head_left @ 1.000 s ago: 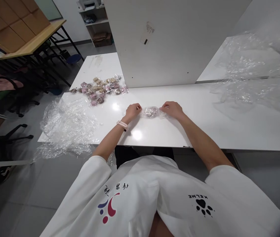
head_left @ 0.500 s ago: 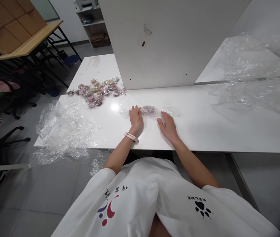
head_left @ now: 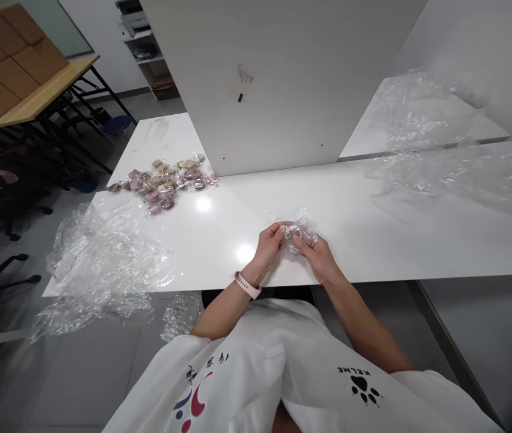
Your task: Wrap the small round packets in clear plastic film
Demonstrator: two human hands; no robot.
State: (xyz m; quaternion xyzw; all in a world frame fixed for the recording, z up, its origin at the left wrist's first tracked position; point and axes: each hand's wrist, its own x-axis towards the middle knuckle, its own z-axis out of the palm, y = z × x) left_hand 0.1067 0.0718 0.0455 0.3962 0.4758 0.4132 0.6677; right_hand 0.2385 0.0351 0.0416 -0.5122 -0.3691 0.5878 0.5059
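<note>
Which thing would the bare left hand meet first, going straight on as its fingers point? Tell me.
The small, crinkled, clear-plastic packet, which the left hand appears to touch; exact contact is hard to judge.

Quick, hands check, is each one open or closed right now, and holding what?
Left hand: closed, fingers gripping the left side of the clear-wrapped bundle.
Right hand: closed on the same bundle, thumb on top.

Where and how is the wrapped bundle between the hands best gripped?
Probably by the bunched middle of the wrapped bundle, from its right, near side, thumb on top, as the right hand holds it: that part looks rounded and compact, while loose film spreads on the far side and would likely crumple.
</note>
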